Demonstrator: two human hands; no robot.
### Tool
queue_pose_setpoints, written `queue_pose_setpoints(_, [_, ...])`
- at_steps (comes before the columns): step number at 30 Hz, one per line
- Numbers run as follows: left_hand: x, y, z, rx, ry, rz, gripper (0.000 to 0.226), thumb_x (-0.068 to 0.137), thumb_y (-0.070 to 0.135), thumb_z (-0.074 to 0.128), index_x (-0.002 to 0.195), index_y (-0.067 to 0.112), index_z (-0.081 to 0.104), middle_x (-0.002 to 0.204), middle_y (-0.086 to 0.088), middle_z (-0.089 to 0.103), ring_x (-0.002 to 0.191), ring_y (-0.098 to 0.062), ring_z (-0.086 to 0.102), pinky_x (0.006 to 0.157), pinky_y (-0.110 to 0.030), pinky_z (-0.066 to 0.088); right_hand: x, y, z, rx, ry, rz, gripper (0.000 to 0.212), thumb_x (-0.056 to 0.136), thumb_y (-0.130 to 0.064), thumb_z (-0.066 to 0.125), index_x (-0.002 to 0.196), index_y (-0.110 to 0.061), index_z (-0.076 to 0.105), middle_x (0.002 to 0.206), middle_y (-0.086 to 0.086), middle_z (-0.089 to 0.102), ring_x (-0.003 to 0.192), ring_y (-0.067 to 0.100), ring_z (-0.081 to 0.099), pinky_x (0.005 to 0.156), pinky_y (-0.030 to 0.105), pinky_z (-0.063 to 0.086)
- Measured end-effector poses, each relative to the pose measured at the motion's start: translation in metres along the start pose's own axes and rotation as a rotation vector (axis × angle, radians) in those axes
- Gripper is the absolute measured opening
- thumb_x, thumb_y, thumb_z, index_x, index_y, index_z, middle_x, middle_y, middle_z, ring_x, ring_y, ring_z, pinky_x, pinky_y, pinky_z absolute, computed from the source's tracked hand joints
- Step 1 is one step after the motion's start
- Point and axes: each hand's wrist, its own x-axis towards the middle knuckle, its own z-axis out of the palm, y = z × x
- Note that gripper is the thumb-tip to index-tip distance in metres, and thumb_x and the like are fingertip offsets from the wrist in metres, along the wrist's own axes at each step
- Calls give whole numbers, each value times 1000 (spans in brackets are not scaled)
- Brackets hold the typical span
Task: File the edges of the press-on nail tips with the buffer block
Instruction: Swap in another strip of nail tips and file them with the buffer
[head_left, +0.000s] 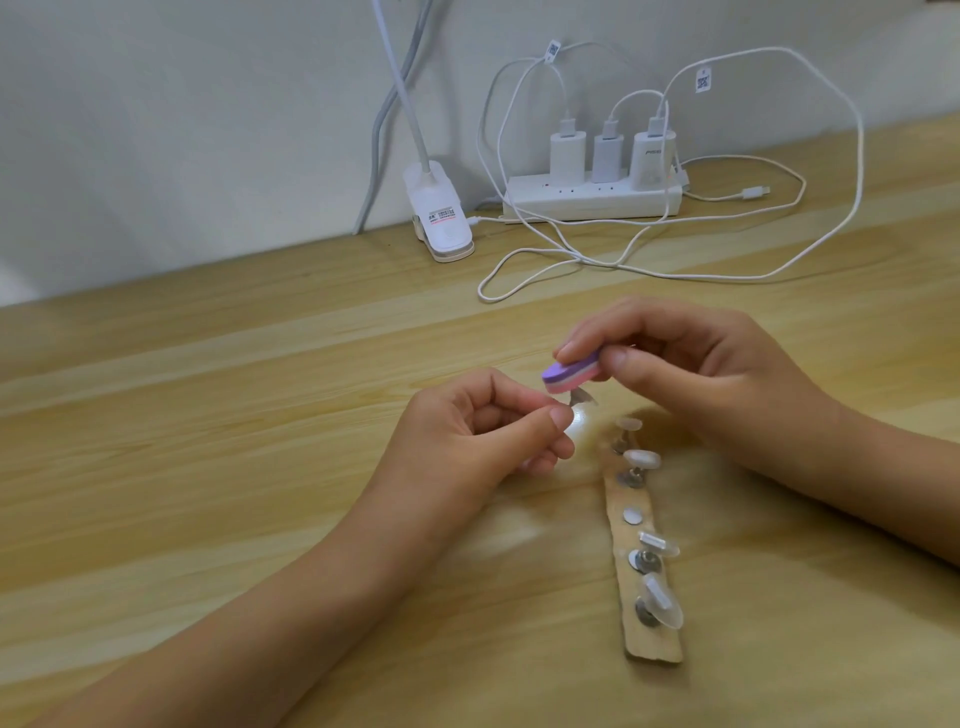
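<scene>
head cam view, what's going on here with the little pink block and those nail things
A person is filing a press-on nail. The left hand pinches one clear nail tip by its small stand, lifted off the table. The right hand holds the purple and pink buffer block, which appears to touch the tip's edge. Four more tips stand on a tan strip beside the hands, with one bare disc between them.

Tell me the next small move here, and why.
Probably draw the buffer block in a short stroke along the edge of the nail tip: the right hand holds the block right over the tip, which the left hand pinches.
</scene>
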Motion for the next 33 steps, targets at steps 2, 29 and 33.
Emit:
queue_pose_setpoints(2, [0,0,0,2,2,4,9,66,29,75,68,22,71,69,-7,73,56,-10,63,60,-17,52,0,0,0,33,-5,-2,15,92,-3,57,99,-9,68,100,1,74,101,19,67,90,31,52])
queue_pose_setpoints(29, [2,-4,-3,-94,23,42,11,74,25,72,83,18,72,74,-5,74,63,-9,65,64,-17,53,-1,5,3,-12,-50,-65,37,95,-5,51,126,-22,59,116,2,65,109,22,63,96,24,48])
queue_pose_setpoints(33, [2,-4,-2,-96,24,53,13,74,23,71,83,14,68,72,-4,73,63,-8,65,63,-17,53,0,6,4,5,-74,-17,37,94,4,53,121,-20,62,110,-6,68,104,14,65,89,20,49])
